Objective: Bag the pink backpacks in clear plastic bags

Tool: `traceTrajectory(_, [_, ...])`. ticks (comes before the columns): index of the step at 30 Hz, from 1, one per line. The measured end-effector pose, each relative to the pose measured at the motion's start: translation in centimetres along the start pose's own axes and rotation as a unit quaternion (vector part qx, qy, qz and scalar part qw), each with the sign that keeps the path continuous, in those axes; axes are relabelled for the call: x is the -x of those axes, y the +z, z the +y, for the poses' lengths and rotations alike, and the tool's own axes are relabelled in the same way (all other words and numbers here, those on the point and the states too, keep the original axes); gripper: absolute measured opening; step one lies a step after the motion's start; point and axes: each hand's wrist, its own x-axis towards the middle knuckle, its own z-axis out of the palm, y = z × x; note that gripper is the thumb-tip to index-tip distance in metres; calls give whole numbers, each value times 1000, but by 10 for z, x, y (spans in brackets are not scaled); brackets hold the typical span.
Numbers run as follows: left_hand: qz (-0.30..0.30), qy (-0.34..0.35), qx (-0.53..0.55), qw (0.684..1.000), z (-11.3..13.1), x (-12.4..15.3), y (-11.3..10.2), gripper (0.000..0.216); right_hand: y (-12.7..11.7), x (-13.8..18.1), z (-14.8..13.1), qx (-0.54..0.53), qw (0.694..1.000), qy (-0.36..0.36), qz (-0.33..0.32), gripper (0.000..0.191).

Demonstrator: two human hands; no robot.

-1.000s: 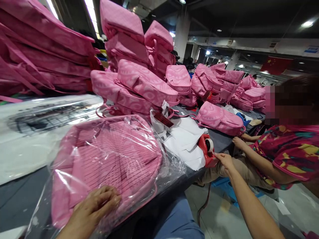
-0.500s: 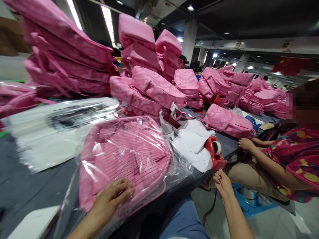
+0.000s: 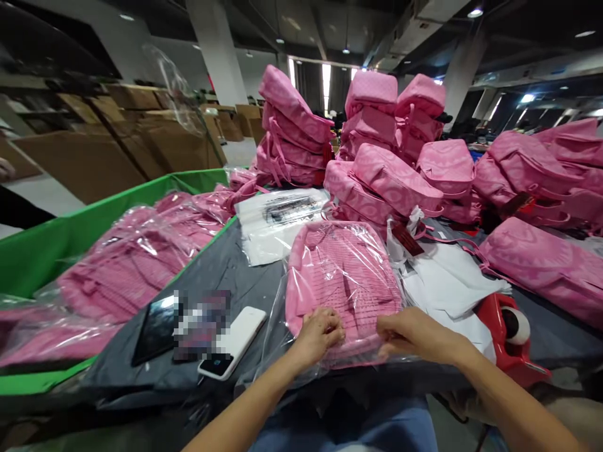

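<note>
A pink backpack [image 3: 353, 276] lies flat in front of me inside a clear plastic bag [image 3: 277, 342]. My left hand [image 3: 321, 336] rests on the bag's near side, its fingers curled in against the plastic. Over the near right corner is my right hand [image 3: 417, 334], fingers bent and thumb drawn in; anything small between the fingertips is too fine to make out. To the right of that hand stands a red tape dispenser [image 3: 511, 339] with a white roll. White paper sheets [image 3: 447, 282] lie between it and the backpack.
Stacked pink backpacks [image 3: 294, 135] stand behind. A stack of flat plastic bags [image 3: 259, 238] lies beyond the bagged backpack. At left are a white phone [image 3: 240, 342], a dark tablet-like device [image 3: 157, 326] and a green-sided bin [image 3: 110, 220] of bagged backpacks.
My view has swung left. My right hand has moved from beside the tape dispenser to the bagged backpack's near edge. My left hand stays on the bag.
</note>
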Motion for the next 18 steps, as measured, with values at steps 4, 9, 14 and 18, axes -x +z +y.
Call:
traceTrajectory(4, [-6, -4, -5, 1000, 4, 1, -1, 20, 10, -42, 8, 230, 970, 66, -37, 15])
traceTrajectory(9, [18, 8, -24, 1000, -2, 5, 5, 23, -2, -48, 43, 158, 972, 165, 56, 28])
traceTrajectory(14, [12, 18, -13, 1000, -6, 3, 6, 24, 10, -16, 44, 135, 952, 143, 234, 25])
traceTrajectory(18, [-3, 12, -23, 1000, 1, 4, 0, 21, 38, -21, 23, 153, 974, 142, 92, 25])
